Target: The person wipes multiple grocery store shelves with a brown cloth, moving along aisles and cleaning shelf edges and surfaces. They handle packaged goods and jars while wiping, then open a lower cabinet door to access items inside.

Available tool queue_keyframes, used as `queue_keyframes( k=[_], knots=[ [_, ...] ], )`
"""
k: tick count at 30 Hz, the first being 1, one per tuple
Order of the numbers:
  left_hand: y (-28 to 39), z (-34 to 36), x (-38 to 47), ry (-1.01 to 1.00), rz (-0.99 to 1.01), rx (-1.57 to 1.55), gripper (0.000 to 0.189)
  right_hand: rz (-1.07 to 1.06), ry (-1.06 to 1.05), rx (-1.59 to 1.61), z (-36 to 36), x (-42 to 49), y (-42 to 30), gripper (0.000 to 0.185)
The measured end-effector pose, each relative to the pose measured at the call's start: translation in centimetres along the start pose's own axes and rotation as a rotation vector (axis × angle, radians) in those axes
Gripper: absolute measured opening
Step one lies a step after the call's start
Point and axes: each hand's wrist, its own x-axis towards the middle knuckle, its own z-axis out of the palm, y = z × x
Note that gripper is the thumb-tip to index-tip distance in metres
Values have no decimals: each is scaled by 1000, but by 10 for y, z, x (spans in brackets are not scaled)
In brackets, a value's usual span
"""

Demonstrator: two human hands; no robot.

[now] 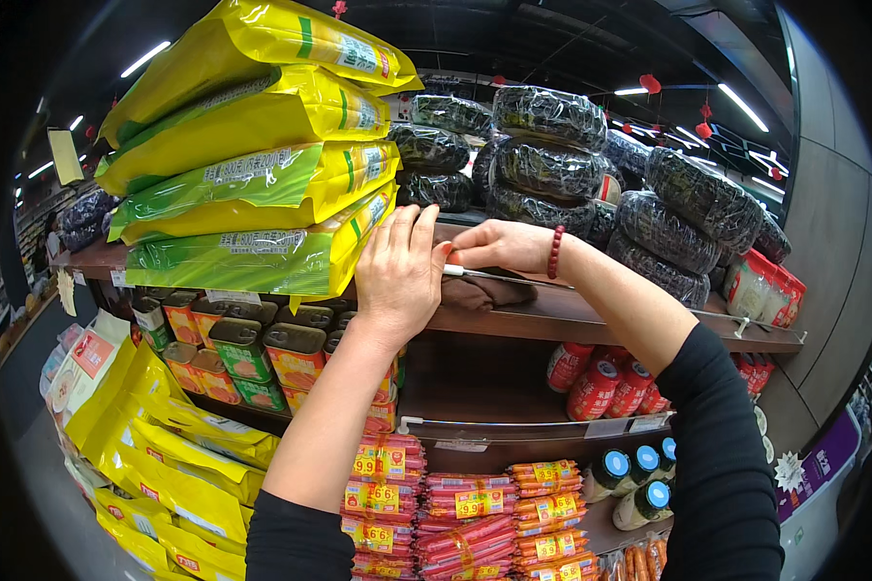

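A leaning stack of yellow and green plastic packs stands on the upper shelf at the left. My left hand lies with its fingers extended against the right end of the lowest packs. Beside it my right hand, a red bead bracelet at the wrist, has its fingers curled by the left thumb. What those fingertips touch is hidden. Just below them is the white end cap of a thin shelf guard rail. A crumpled brown cloth rests on the shelf edge under the rail.
Dark, film-wrapped round bundles are piled behind my right hand. Lower shelves hold stacked cans, red cans, blue-lidded jars and wrapped sausage bundles. More yellow packs fill the lower left. A panelled wall borders the right.
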Motion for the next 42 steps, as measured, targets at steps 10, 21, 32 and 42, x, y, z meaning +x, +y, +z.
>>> queue_keyframes(
  k=[10,21,32,42],
  knots=[
    [-2,2,0,20,63,-46,32,716,112,-893,-74,-69,68,45],
    [-1,-4,-4,-65,19,-69,29,323,777,-989,-97,74,47,42],
    [-5,-4,-7,-62,9,-94,30,245,24,-863,-59,113,89,46],
    [-10,1,-5,95,36,-107,40,-214,-29,-142,-15,-32,15,30]
  ],
)
